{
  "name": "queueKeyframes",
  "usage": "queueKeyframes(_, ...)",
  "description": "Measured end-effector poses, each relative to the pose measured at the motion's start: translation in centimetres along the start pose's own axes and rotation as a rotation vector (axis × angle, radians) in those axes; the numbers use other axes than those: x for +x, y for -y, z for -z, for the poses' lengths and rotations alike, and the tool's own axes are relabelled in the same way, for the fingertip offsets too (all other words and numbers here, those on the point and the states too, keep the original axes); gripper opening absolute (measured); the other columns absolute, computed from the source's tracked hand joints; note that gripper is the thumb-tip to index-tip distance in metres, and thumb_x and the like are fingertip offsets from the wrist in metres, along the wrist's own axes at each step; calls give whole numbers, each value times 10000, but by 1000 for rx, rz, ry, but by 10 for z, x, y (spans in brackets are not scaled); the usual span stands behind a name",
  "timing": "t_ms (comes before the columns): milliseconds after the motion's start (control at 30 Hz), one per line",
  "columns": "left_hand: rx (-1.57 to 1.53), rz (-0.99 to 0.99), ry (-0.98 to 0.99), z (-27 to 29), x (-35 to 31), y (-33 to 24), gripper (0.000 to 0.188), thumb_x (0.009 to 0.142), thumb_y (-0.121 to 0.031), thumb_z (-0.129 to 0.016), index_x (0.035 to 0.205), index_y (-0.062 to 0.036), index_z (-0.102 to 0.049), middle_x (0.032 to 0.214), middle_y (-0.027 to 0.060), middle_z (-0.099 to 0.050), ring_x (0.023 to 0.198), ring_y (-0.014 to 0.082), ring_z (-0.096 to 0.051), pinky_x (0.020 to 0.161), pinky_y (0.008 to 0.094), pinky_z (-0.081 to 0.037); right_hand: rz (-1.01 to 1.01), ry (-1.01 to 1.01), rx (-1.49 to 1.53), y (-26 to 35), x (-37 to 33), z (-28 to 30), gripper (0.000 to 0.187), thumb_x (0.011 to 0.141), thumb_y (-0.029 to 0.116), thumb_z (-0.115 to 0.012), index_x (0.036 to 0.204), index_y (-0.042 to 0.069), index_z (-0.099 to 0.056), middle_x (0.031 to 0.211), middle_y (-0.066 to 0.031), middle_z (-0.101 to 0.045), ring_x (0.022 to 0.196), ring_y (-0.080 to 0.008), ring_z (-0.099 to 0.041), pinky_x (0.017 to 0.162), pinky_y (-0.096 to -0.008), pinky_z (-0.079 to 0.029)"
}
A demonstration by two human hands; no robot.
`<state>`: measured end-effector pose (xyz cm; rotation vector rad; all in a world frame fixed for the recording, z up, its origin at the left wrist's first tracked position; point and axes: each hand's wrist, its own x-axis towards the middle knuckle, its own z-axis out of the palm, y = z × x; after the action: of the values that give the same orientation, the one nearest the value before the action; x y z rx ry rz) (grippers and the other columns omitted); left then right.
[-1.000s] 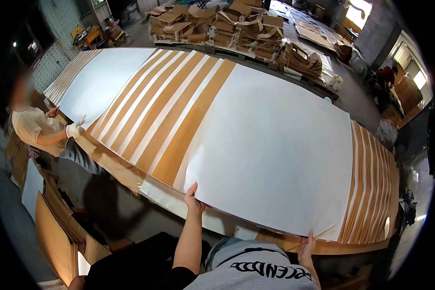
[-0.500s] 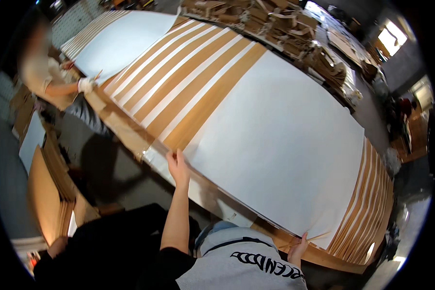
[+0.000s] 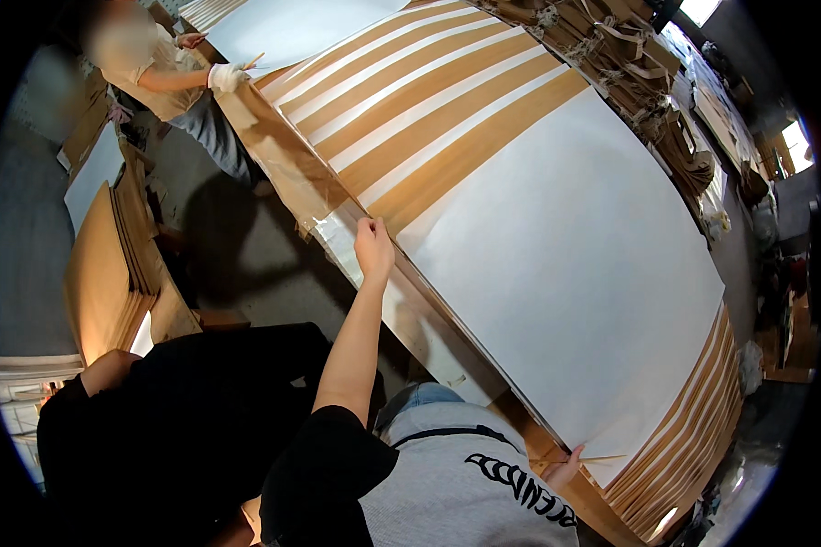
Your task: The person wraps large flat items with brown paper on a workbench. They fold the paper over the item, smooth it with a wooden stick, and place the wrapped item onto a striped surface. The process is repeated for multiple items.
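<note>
A large white sheet (image 3: 566, 246) lies on top of overlapping sheets fanned out in white and brown bands (image 3: 429, 128) across a long table. My left hand (image 3: 374, 248) is closed at the sheet's near-left corner, beside the last broad brown band; its fingertips are partly hidden. At the near-right end, my right hand (image 3: 566, 469) is closed round a thin tan stick (image 3: 604, 458), whose tip reaches over the white sheet. A second fan of narrow bands (image 3: 680, 424) spreads to the right of the stick.
Across the table's far left, a co-worker's gloved hand (image 3: 226, 77) holds similar thin sticks. A person in black (image 3: 182, 428) is close at my left. Brown boards (image 3: 105, 273) stand stacked behind them. Torn brown cardboard (image 3: 611, 55) lies heaped beyond the table.
My view has shifted, so the table sits further up and right in the picture. My left hand's fingers have curled in tighter at the sheet's corner. My right hand still holds the stick.
</note>
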<state>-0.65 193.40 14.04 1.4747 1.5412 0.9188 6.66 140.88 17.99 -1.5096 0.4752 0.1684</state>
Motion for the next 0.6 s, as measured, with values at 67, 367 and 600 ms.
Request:
queueKeyframes(67, 26, -2, -7, 0, 3, 3, 223, 840, -216, -475, 798, 3, -479, 710, 186, -551, 669, 335, -522, 626, 389, -407, 6, -17, -15, 5, -5, -9, 571, 828, 394, -518, 1180, -41, -404, 1178, -117, -457, 1089, -199, -414, 925, -305, -313)
queueKeyframes(367, 89, 10, -24, -1, 5, 1, 226, 836, -227, -470, 776, -9, -462, 676, 186, -544, 649, 356, -518, 605, 408, -401, 2, 10, 40, 6, -12, -19, 527, 851, 361, -493, 1150, -63, -402, 1169, -125, -460, 1063, -208, -438, 912, -301, -325)
queueKeyframes(600, 71, 47, 4, -7, 9, 9, 209, 824, -211, -477, 770, -9, -462, 677, 186, -543, 650, 351, -522, 602, 407, -402, 25, 6, 67, -10, 0, -4, 499, 856, 320, -497, 1143, -76, -402, 1162, -138, -462, 1060, -205, -442, 908, -300, -328)
